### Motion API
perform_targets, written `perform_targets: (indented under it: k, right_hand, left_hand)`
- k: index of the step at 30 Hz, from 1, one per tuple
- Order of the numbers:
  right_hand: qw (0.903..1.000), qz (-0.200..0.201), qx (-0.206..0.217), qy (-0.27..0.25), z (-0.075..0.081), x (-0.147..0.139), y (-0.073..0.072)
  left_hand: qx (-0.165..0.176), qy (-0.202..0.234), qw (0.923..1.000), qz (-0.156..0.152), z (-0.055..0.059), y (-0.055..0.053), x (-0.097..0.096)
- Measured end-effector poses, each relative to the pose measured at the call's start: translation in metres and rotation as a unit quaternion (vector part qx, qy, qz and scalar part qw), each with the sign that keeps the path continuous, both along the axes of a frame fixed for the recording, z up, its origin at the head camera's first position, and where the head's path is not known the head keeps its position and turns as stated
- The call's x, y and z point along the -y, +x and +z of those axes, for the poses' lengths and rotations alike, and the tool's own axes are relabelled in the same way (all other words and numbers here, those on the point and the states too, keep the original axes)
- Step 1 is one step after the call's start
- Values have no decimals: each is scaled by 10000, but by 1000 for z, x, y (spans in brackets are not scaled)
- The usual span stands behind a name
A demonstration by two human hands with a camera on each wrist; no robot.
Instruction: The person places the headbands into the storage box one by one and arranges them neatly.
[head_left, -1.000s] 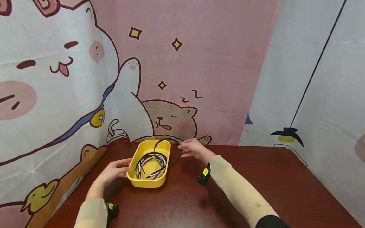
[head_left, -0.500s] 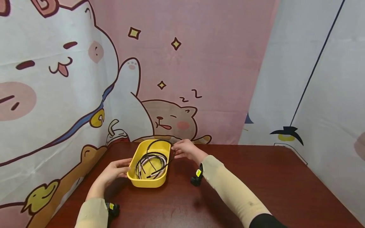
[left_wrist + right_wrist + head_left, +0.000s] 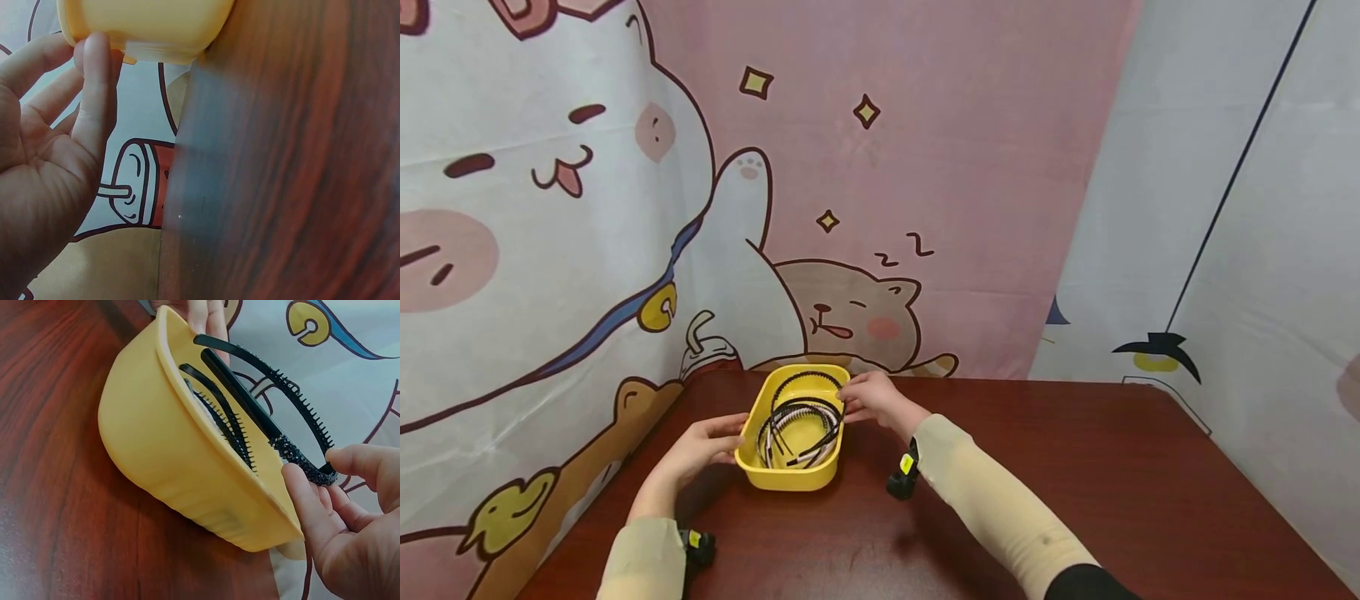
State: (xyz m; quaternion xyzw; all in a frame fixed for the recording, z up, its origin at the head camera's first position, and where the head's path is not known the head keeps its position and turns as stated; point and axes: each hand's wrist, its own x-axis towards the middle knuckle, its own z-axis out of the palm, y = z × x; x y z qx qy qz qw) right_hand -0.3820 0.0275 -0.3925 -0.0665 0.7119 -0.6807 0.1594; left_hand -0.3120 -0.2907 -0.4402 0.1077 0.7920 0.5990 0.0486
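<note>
A yellow plastic bin [image 3: 786, 480] stands on the table with several black and pale toothed headbands [image 3: 797, 408] inside. My left hand [image 3: 700, 450] holds the bin's left rim, fingers and thumb at its wall, as the left wrist view also shows. At the bin's right rim, my right hand [image 3: 876, 400] pinches a black toothed headband [image 3: 300, 409] between thumb and fingers. Dark beads or stones cover part of that headband. Its two ends point into the bin, over the other headbands, and its curve is at my fingertips.
The dark red-brown wooden table [image 3: 1075, 467] reaches to the right and toward me. Behind it hangs a pink and white cloth [image 3: 970, 208] printed with cartoon animals, close to the bin's far end.
My right hand has moved left, bringing the black headband from beyond the right rim to over the bin. The left hand and the bin have stayed in place.
</note>
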Motion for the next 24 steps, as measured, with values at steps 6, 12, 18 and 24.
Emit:
perform_targets:
  k: [6, 12, 18, 24]
  right_hand:
    - [9999, -91, -66, 50, -2, 8, 5]
    - [9992, -209, -265, 219, -5, 16, 11]
    - [9973, -341, -375, 528, -4, 23, 16]
    - [9954, -383, -537, 693, -4, 26, 18]
  left_hand:
    - [-56, -50, 10000, -55, -1, 0, 1]
    - [-34, -32, 10000, -47, -1, 0, 0]
    - [2, -48, 10000, -7, 0, 0, 0]
    - [-4, -110, 9999, -8, 0, -1, 1]
